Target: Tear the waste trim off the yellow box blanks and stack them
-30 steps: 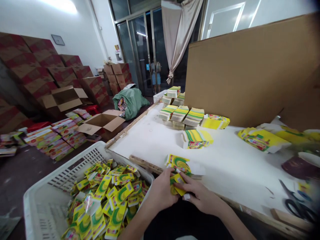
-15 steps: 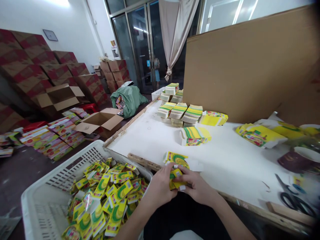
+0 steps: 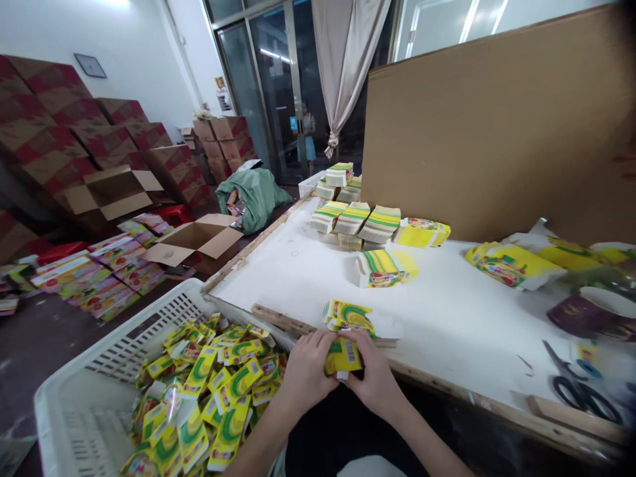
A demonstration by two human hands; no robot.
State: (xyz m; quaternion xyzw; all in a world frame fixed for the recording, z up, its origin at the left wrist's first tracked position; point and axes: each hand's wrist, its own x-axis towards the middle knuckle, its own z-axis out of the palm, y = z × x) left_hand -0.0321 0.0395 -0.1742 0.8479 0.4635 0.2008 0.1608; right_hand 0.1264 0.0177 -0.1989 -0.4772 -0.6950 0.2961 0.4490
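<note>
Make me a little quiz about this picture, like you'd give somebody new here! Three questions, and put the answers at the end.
1. What are the left hand and the right hand both holding?
2. True or false: small boxes lie heaped in the white basket.
3. Which is nearest the scissors? A) curtain B) wood block C) green sack

Key:
1. A yellow box.
2. True.
3. B.

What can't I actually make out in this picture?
All in the head view:
- Ends of the yellow carton: partly covered by the left hand and right hand.
- Its fine print: too small to read.
- Bottom of the white basket: hidden under heaped packets.
- Basket's near end: cut off by the lower edge.
</note>
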